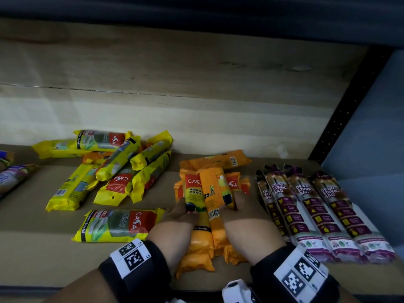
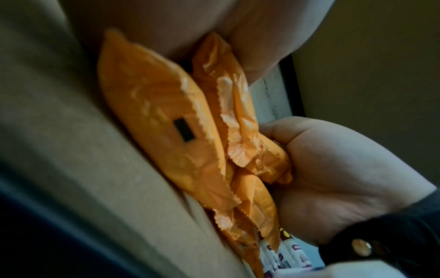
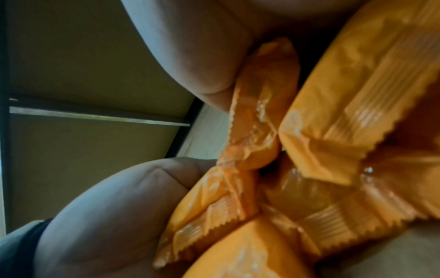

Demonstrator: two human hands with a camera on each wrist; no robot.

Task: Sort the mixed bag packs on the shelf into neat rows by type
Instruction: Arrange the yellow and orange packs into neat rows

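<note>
I saw both hands, left hand [image 1: 178,217] & right hand [image 1: 244,212], clamped round orange packs [image 1: 209,200] (bunched), near shelf [image 1: 32,254] front edge.

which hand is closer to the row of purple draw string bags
Right. The right hand grips the orange packs just beside the purple draw string bags, almost touching the nearest one. The left hand holds the bundle's far side, with the packs between.

Orange packs [image 1: 209,193], yellow packs [image 1: 118,162], purple-and-white drawstring packs [image 1: 317,206].
</note>
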